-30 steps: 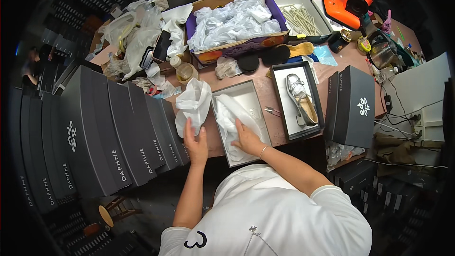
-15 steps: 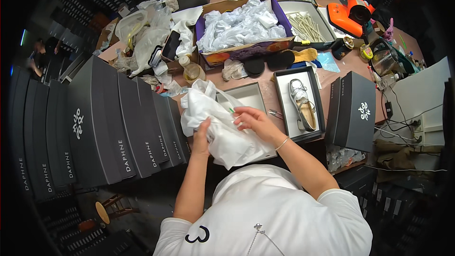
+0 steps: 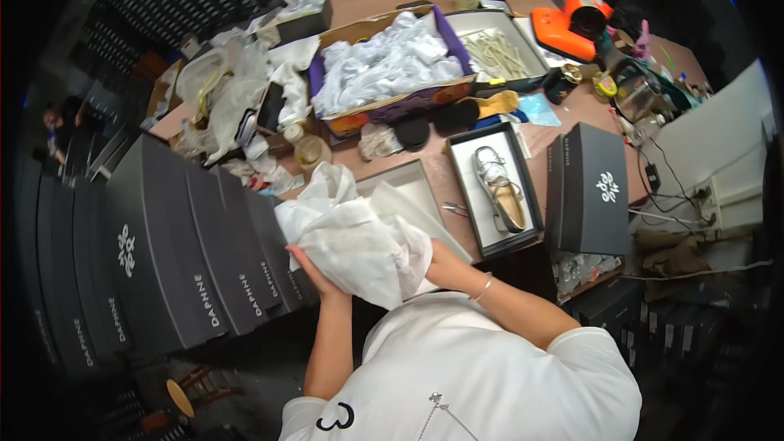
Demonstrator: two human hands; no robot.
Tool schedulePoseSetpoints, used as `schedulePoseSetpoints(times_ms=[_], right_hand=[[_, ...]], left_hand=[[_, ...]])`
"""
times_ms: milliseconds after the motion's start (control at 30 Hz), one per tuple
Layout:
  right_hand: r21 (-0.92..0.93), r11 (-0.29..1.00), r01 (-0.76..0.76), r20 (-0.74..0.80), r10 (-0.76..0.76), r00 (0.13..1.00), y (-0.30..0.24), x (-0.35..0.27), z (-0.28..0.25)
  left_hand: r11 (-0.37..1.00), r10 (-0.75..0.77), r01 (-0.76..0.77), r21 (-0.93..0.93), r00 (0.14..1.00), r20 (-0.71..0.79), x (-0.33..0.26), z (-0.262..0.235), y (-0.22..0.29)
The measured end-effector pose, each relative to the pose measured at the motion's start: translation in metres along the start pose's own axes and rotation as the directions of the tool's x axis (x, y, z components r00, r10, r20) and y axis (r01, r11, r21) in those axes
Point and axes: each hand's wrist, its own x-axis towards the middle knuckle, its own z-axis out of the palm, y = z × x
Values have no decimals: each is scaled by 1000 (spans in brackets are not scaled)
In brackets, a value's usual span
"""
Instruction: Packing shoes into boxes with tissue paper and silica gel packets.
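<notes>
A crumpled white wrapping (image 3: pixel 351 237), thin and soft like a bag or tissue, is bunched up in front of my chest. My left hand (image 3: pixel 321 273) grips its lower left side, thumb showing at the edge and the other fingers beneath it. On the other side my right hand (image 3: pixel 441 264) goes in under or inside the wrapping, which covers its fingers. What the wrapping contains, if anything, is hidden. Behind it lies a pale open box tray (image 3: pixel 408 184), partly covered. To the right, a silver strapped shoe (image 3: pixel 500 188) rests in an open dark box (image 3: pixel 527 224).
Dark shoe boxes (image 3: pixel 155 237) stand in a row at left; another dark box (image 3: pixel 586 196) stands at right. Farther back are a purple-sided carton (image 3: pixel 453 41) of crumpled paper, a tray of pale sticks (image 3: pixel 498 53), an orange device (image 3: pixel 563 33) and a bottle (image 3: pixel 310 151). Small scissors (image 3: pixel 456 209) lie mid-table.
My right hand has moved from on top of the white wrapping to under or inside it. The wrapping is bunched up differently, and the whole view has shifted slightly.
</notes>
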Motion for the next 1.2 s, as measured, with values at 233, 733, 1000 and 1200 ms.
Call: schedulePoseSetpoints(times_ms=[233,733,1000,1200], right_hand=[[-489,852,186,41,-190,981,-15,-6,-3],[-384,921,70,221,18,975,-57,-50,-86],[-646,739,-190,-372,-88,924,-54,-82,-104],[-416,899,-134,-89,107,990,-57,-66,-50]], left_hand=[[921,193,-180,345,981,-4,-13,14,-1],[989,124,-120,84,991,-54,89,-5,75],[-163,-557,-738,655,617,556,9,44,-64],[836,-502,427,344,848,167,1,9,-100]])
